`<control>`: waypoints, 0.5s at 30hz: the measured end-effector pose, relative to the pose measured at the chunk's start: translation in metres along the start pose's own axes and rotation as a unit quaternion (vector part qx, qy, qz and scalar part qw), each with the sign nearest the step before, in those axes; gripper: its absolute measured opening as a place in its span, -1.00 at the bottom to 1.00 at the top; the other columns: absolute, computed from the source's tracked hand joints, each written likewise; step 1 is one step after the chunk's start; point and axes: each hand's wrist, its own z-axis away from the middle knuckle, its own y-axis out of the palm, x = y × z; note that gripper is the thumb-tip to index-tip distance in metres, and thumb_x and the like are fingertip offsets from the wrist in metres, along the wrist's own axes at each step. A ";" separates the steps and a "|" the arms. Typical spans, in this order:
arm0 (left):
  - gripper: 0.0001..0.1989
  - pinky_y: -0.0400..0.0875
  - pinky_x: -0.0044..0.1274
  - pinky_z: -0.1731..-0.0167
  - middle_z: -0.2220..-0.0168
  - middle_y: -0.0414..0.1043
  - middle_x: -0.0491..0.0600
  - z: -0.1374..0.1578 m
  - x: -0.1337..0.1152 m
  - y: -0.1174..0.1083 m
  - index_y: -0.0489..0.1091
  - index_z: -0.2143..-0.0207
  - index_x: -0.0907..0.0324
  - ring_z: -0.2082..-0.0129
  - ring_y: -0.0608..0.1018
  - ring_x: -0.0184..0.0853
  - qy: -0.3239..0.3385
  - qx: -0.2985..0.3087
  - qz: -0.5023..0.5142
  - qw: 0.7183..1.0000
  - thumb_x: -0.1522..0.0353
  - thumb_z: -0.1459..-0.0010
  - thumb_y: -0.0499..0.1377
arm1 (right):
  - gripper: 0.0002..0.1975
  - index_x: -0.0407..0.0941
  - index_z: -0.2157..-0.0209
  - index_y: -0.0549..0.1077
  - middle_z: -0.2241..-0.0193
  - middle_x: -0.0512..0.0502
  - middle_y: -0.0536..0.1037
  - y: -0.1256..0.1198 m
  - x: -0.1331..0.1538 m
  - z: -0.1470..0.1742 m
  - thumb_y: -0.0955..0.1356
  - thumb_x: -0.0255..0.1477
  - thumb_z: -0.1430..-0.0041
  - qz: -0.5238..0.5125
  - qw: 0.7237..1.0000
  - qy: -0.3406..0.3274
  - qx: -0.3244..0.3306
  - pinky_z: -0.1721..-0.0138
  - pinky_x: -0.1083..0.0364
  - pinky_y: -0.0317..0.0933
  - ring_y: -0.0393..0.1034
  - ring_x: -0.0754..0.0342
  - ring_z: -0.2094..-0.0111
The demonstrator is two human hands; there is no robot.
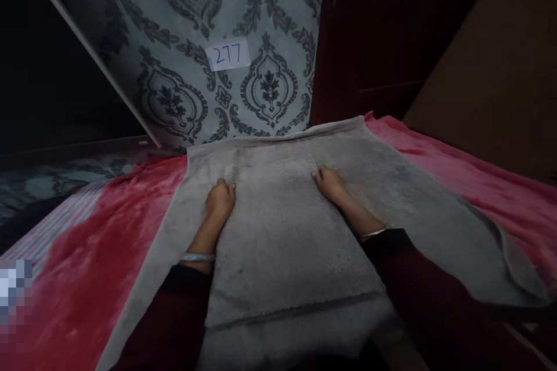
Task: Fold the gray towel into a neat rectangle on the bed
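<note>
We have a grey towel (278,237) lying in the middle of the frame, on top of a bigger grey blanket (404,203). Our left hand (220,200), left of the centre, looks pinched on the towel's left side. Our right hand (329,183), right of the centre, looks pinched on its right side, near the far end. A red blanket (87,261) shows at the left of the frame. We think a good part is done, since the towel looks mostly flat. A dark line crosses it near the bottom. We can't tell if that is a fold, or how much is left.
</note>
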 end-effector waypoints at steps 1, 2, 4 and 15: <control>-0.68 0.41 -0.34 0.20 0.12 0.57 0.32 -0.001 0.001 0.001 0.38 -0.01 0.24 0.09 0.62 0.02 -0.002 -0.001 0.006 1.000 0.26 -0.34 0.03 | -0.73 -0.18 0.07 0.51 0.16 -0.37 0.61 -0.001 0.001 0.001 0.27 -0.35 -0.36 -0.005 1.000 0.006 0.005 0.15 0.00 0.28 0.51 -0.19 0.11; -0.69 0.41 -0.33 0.20 0.11 0.57 0.33 -0.003 0.002 0.002 0.38 0.00 0.24 0.09 0.61 0.03 -0.005 -0.004 0.020 1.000 0.25 -0.33 0.04 | -0.74 -0.16 0.07 0.52 0.15 -0.36 0.61 -0.002 0.002 0.001 0.28 -0.35 -0.35 -0.022 1.000 0.012 0.009 0.14 0.00 0.28 0.50 -0.18 0.10; -0.69 0.41 -0.31 0.19 0.12 0.57 0.35 -0.006 0.005 0.003 0.40 0.03 0.24 0.10 0.61 0.05 -0.011 -0.009 0.057 0.998 0.25 -0.31 0.07 | -0.78 -0.14 0.13 0.53 0.17 -0.33 0.61 -0.006 0.004 0.002 0.31 -0.34 -0.32 -0.075 0.997 0.021 0.014 0.11 0.01 0.28 0.49 -0.17 0.08; -0.76 0.40 -0.43 0.29 0.27 0.60 0.20 0.039 0.032 -0.011 0.49 0.31 0.22 0.19 0.63 -0.04 0.008 0.012 0.127 0.992 0.23 -0.22 0.15 | -0.73 -0.11 0.42 0.53 0.40 -0.15 0.62 -0.028 -0.015 0.058 0.26 -0.39 -0.30 -0.188 0.981 0.029 0.042 0.23 0.06 0.33 0.52 -0.08 0.28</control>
